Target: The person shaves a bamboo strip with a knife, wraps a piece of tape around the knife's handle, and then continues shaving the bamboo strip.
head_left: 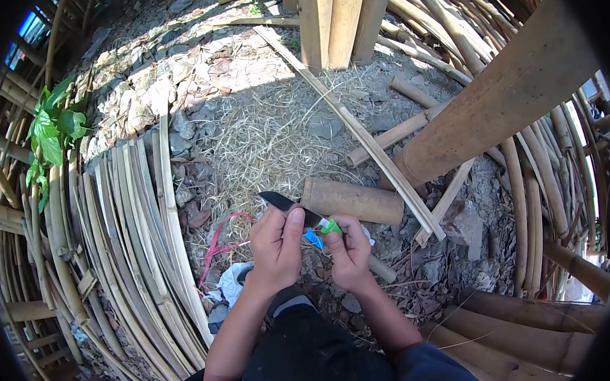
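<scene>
A knife with a dark blade [277, 201] and a green handle [331, 227] lies across both hands in the middle of the view. My left hand [278, 241] pinches the blade between thumb and fingers, with the tip pointing up and left. My right hand [350, 253] is closed on the green handle. Just below the blade, between the hands, a blue piece [313, 238] shows; what it belongs to is hard to make out. A short thick bamboo section [354, 201] lies on the ground right behind the hands.
Split bamboo strips [141, 230] lie at the left. A long strip [363, 135] crosses the ground near a leaning bamboo pole [489, 107]. Pink ribbon [213, 249] and a white bag [232, 283] lie by the left forearm. Thick bamboo poles [518, 333] are at the lower right.
</scene>
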Available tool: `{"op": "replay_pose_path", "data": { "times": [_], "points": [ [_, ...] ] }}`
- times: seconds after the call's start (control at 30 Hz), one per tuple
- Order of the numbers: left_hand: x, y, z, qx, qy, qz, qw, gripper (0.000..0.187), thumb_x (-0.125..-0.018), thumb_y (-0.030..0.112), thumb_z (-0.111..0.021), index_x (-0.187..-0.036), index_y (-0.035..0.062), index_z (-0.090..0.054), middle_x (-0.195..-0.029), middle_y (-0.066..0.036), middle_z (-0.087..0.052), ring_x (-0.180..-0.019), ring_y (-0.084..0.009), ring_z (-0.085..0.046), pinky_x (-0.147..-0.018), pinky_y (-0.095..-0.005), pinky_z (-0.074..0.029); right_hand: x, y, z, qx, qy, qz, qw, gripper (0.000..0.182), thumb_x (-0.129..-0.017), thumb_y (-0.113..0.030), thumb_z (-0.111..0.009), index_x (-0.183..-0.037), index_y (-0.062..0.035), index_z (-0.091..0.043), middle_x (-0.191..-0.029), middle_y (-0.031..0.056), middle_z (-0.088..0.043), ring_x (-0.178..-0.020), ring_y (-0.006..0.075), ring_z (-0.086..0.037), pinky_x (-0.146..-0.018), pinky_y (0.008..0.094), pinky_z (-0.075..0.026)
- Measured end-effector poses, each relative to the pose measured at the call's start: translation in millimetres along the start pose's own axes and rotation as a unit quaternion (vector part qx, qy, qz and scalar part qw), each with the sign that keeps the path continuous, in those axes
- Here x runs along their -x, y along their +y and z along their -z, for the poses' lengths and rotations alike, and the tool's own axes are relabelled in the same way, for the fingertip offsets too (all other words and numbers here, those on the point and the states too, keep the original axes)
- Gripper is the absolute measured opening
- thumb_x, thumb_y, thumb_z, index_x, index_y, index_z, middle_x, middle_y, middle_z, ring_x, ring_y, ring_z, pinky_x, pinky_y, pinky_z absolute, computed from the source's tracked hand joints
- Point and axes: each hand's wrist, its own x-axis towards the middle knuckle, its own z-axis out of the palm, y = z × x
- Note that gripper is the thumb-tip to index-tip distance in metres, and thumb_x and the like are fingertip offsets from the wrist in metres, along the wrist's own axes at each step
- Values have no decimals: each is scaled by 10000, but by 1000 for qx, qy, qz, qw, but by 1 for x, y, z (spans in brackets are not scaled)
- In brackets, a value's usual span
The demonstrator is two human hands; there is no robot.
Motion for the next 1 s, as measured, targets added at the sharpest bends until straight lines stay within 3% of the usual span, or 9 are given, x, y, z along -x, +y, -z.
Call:
{"op": "replay_pose_path", "data": {
  "times": [0.2, 0.27, 0.3, 0.37, 0.7, 0.77, 0.9, 0.97, 1.0],
  "points": [
    [-3, 10, -3, 50, 14, -14, 999, 195, -1008, 118, -519, -936, -20, -636, -707, -21, -573, -591, -60, -483, -520, -234, -366, 7, -9, -4, -8, 23, 7, 1000, 223, -1011, -147, -546, -1142, 33, -550, -849, 42, -574, -759, 85, -515, -677, 251, -436],
    [-1, 12, -2, 71, -12, -34, 997, 113, -946, 48, -588, -893, -40, -636, -791, -121, -642, -667, -195, -610, -600, -306, -461, 7, -16, -1, 31, -10, 28, 999, 238, -1024, -178, -535, -1148, 25, -519, -901, 26, -566, -772, 59, -494, -679, 221, -420],
    [-2, 11, -1, 72, -11, -36, 997, 113, -946, 48, -588, -893, -40, -636, -791, -121, -642, -667, -195, -610, -600, -306, -461, 6, -18, 0, 31, -11, 30, 999, 238, -1024, -178, -535, -1148, 25, -519, -901, 26, -566, -772, 59, -494, -679, 221, -420],
    [-3, 7, -1, 75, -28, -87, 993, 178, -987, 80, -521, -921, -40, -636, -781, -68, -620, -581, -73, -491, -526, -238, -379, 4, -23, 3, 35, -34, 28, 998, 220, -1020, -165, -537, -1120, 31, -547, -853, 22, -568, -738, 62, -492, -650, 231, -416],
    [-2, 4, 6, 72, -56, -46, 995, 197, -990, 98, -513, -925, -29, -649, -695, -45, -596, -574, -94, -508, -522, -264, -388, 1, -35, -2, 154, -32, 97, 983, 219, -1018, -177, -532, -1106, 19, -573, -711, -8, -545, -619, 70, -477, -553, 242, -389],
    [-4, 4, 6, 62, -83, -51, 993, 186, -983, 87, -518, -920, -30, -648, -679, -52, -586, -560, -113, -505, -530, -275, -395, 8, -30, 0, 73, -47, -21, 996, 162, -988, -91, -551, -1098, 23, -583, -793, 68, -600, -705, 132, -567, -630, 277, -450],
    [-2, 3, 5, 46, -90, -48, 994, 190, -980, 84, -517, -894, -33, -640, -676, -66, -563, -570, -127, -503, -541, -283, -396, 8, -24, 1, -1, -54, -66, 996, 158, -1006, -112, -533, -1091, 10, -585, -802, 36, -570, -687, 111, -543, -613, 261, -434],
    [2, -2, -4, 4, -77, -44, 996, 138, -972, 84, -558, -963, -33, -632, -820, -109, -592, -634, -201, -591, -575, -311, -450, 9, -19, -4, -299, -58, -153, 940, 166, -1019, -139, -528, -1085, 1, -588, -851, 17, -556, -731, 100, -541, -635, 255, -437],
    [5, -1, -9, 6, -75, -44, 996, 138, -972, 84, -558, -963, -33, -632, -820, -109, -592, -634, -201, -591, -575, -311, -450, 8, -17, -8, -296, -58, -153, 941, 166, -1019, -139, -528, -1085, 1, -588, -851, 17, -556, -731, 100, -541, -635, 255, -437]
  ]
}}
